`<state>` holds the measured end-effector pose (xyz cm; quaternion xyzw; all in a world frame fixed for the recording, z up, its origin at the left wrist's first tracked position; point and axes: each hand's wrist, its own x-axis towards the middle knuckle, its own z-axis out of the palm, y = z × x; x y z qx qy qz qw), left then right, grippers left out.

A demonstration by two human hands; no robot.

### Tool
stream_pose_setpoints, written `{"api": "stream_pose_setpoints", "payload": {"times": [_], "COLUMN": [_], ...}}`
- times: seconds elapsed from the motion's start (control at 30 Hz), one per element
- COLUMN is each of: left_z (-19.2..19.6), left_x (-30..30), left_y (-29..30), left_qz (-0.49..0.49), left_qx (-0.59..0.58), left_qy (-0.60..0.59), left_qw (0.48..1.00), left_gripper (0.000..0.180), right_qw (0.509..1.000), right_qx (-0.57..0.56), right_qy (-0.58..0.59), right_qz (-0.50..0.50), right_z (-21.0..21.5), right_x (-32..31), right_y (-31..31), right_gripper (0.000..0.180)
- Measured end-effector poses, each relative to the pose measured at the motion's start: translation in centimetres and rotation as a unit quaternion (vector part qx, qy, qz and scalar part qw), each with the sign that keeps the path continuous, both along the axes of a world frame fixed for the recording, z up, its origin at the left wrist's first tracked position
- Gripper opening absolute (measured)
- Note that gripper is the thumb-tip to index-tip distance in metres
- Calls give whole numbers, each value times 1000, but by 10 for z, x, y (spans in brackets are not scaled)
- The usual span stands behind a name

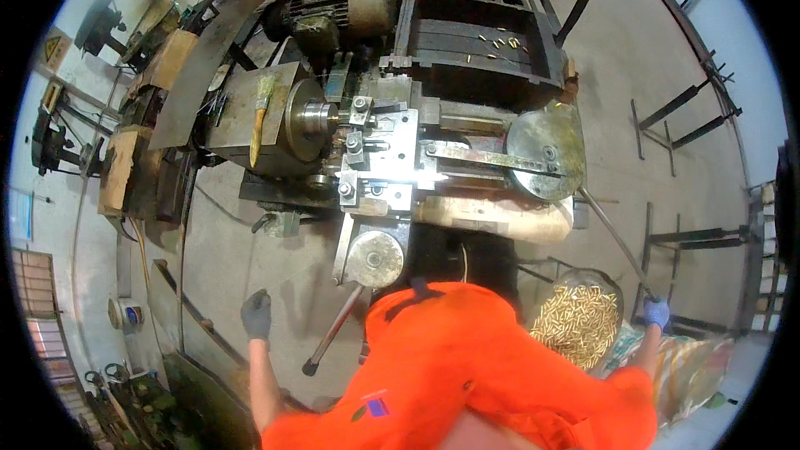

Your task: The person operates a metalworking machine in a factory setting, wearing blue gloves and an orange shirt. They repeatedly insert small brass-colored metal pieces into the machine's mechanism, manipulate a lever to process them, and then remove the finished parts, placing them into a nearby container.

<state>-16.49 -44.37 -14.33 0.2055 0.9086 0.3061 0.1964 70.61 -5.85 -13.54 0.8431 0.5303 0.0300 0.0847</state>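
At the left, the left hand in a dark grey glove holds nothing visible; how far its fingers are spread, I cannot tell. One wooden-handled brush lies beyond it on the machine's headstock. Right of the left hand, apart from it, slants one short metal lever with a dark end, running to a near round metal disc. Three blocky steel clamps stand in a row just beyond that disc. A dark rectangular metal tray at the far side carries a scatter of brass pieces, roughly ten. A second, larger round metal disc sits right of the clamps. Near right, one round grey basin holds small brass cylinders, too many to count; each is probably light, hard and slippery. One long slim steel lever slopes from the larger disc to the right hand in a blue glove, which appears curled round its near end. It looks stiff and fairly heavy, best gripped there for leverage.
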Motion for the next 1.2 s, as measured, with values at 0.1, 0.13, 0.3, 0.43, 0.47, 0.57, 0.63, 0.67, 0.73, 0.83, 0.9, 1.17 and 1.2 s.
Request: {"api": "stream_pose_setpoints", "payload": {"times": [0.1,0.13,0.3,0.43,0.47,0.57,0.63,0.67,0.73,0.83,0.9,1.17,1.2], "left_z": [50,71,115,105,94,70,67,65,57,53,57,54,55], "left_x": [33,52,121,132,131,131,128,127,125,123,123,123,123], "left_y": [51,71,123,140,136,125,126,125,120,119,121,120,121], "left_qz": [-193,-228,-360,-449,-410,-343,-376,-374,-369,-378,-359,-361,-365], "left_qx": [29,-4,-57,-141,-132,-98,-78,-78,-77,-59,-79,-53,-59], "left_qy": [-56,-87,-68,29,-19,-99,-61,-66,-75,-65,-99,-108,-103], "left_qw": [979,970,929,882,902,929,921,922,923,922,925,925,923], "left_gripper": [26,26,30,29,27,22,22,24,29,28,27,22,22], "right_qw": [999,999,997,997,997,996,998,999,997,996,995,997,997], "right_qx": [-7,-13,0,7,6,-22,-5,2,-8,-15,-15,1,4], "right_qy": [-17,-28,-54,-58,-51,-50,-38,-31,-39,-58,-62,-46,-37], "right_qz": [-28,-37,-48,-56,-65,-64,-47,-37,-65,-73,-76,-59,-60], "right_z": [-7,-10,-8,1,6,0,-2,-2,5,2,1,-2,-2], "right_x": [15,17,6,-15,-25,-12,-11,-13,-26,-23,-20,-26,-25], "right_y": [0,2,3,-1,-4,-6,-10,-11,-13,-18,-22,-30,-32], "right_gripper": [51,52,55,52,52,50,49,49,48,45,43,40,39]}}
